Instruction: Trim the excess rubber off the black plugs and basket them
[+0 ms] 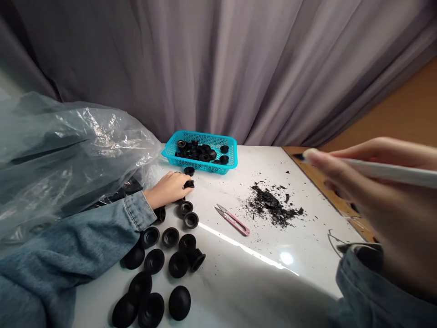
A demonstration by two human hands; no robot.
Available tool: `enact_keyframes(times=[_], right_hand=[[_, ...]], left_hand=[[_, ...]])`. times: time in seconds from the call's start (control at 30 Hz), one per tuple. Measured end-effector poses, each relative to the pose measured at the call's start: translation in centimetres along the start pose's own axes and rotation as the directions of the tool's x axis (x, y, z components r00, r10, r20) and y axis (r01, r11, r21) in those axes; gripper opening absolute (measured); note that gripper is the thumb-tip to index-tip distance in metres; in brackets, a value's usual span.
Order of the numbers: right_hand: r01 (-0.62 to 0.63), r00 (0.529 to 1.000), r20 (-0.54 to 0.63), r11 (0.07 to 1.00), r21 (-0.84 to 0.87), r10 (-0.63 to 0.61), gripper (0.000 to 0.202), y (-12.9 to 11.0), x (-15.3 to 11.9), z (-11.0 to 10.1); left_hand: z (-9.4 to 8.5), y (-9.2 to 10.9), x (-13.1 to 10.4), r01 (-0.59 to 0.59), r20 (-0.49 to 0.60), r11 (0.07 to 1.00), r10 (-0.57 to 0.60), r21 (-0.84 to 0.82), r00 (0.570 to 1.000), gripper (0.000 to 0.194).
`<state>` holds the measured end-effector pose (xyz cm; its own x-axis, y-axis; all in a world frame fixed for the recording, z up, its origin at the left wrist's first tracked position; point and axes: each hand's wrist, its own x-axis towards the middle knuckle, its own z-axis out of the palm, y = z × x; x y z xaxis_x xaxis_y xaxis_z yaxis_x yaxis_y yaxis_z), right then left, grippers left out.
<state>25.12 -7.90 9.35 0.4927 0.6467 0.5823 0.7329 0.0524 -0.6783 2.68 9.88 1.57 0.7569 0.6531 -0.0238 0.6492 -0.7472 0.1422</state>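
Your left grip [169, 187]: clamped on one round black rubber cup [189, 184], centre
Your right grip [382, 202]: clamped on one slim white rod [392, 172], right

Blurry right hand [370, 200], cropped tool [392, 171]

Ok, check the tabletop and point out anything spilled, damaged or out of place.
Black scraps lie strewn across the white tabletop, right of the pink snips. The ragged flakes and crumbs look like a spill compared with the whole black caps at left. I see no clear damage elsewhere.
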Motion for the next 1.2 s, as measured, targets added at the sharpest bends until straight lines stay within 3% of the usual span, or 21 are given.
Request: enact_keyframes(times=[0.03,0.07,0.1,0.17,0.2,0.27,0.33,0.43,0.57,0.7,0.8,0.93,1.2], right_hand=[[-0.009,0.998,0.058,0.999,0.032,0.007,0.021,-0.5,-0.1,0.7],[-0.046,0.982,0.186,0.996,0.082,0.03,0.022,-0.6,-0.4,1.4],[-0.112,0.939,0.34,0.982,0.155,0.053,0.024,-0.4,-0.7,2.2],[-0.336,0.761,0.64,0.91,0.241,0.111,0.025,0.5,-1.6,3.8],[-0.451,0.68,0.719,0.855,0.254,0.145,0.024,1.1,-2.2,4.6],[-0.599,0.585,0.797,0.743,0.299,0.151,0.027,2.0,-3.5,5.8],[-0.666,0.586,0.797,0.65,0.367,0.15,0.027,2.6,-4.7,6.7],[-0.709,0.608,0.765,0.58,0.401,0.215,0.023,3.1,-6.0,7.2],[-0.74,0.606,0.723,0.571,0.357,0.333,0.025,3.3,-7.0,7.4],[-0.727,0.639,0.665,0.585,0.359,0.387,0.025,3.4,-7.7,7.5],[-0.711,0.67,0.599,0.613,0.345,0.439,0.024,3.3,-8.1,7.5],[-0.713,0.664,0.617,0.608,0.349,0.423,0.023,3.1,-8.3,7.5],[-0.712,0.639,0.638,0.646,0.278,0.43,0.027,3.3,-8.1,7.4]], left_hand=[[-0.4,0.3,-0.2,-0.018,-0.005,0.999,0.018,-0.04,1.0,0.023],[-0.8,0.6,-0.4,-0.047,-0.007,0.994,0.047,-0.095,0.999,0.026],[-1.2,1.0,-0.7,-0.086,0.004,0.985,0.088,-0.151,0.996,0.03],[-1.6,1.8,-1.4,-0.171,0.049,0.903,0.206,-0.395,0.977,0.032],[-1.5,2.1,-1.8,-0.181,0.054,0.833,0.244,-0.523,0.968,0.035],[-1.1,2.7,-2.3,-0.157,0.069,0.709,0.279,-0.687,0.958,0.041],[-0.3,3.1,-2.7,-0.147,0.083,0.644,0.313,-0.75,0.946,0.045],[0.8,3.5,-2.9,-0.182,0.083,0.636,0.364,-0.75,0.928,0.047],[2.0,4.0,-3.1,-0.234,0.069,0.675,0.389,-0.7,0.919,0.054],[2.8,4.4,-3.4,-0.253,-0.05,0.755,0.281,-0.605,0.958,0.065],[3.2,4.4,-3.4,-0.256,-0.117,0.8,0.23,-0.542,0.966,0.05],[3.4,4.5,-3.4,-0.319,-0.155,0.8,0.279,-0.508,0.948,0.024],[3.9,4.7,-3.3,-0.421,-0.217,0.801,0.362,-0.426,0.907,0.022]])
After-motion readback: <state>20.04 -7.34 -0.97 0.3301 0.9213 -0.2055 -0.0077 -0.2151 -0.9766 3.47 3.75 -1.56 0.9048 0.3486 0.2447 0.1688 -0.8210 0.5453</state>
